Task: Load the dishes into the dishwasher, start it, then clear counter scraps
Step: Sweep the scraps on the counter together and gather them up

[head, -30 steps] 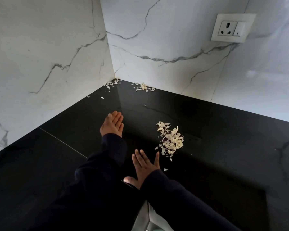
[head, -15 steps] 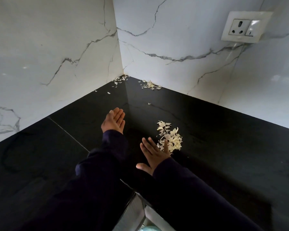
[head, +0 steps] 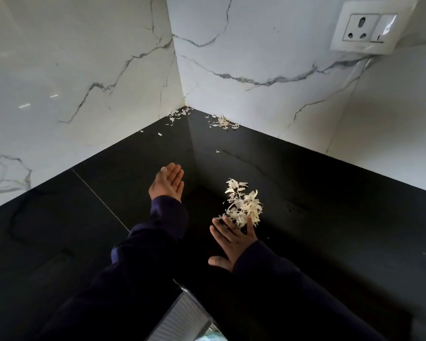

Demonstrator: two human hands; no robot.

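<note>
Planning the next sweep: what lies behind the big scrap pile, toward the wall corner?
Behind the big scrap pile the black counter holds one stray flake, then small scrap clusters along the marble walls. Nothing covers that stretch.

White marble-look wall panels (head: 84, 70) with grey veins meet in a corner at the back. High on the right-hand panel sits a white socket plate (head: 373, 27), a three-pin outlet on its left half and a rocker switch on its right. Its shadow falls down and to the right across the wall. At the bottom edge, a ribbed grey metal surface (head: 180, 318) shows below the glossy black bench (head: 330, 205).
</note>
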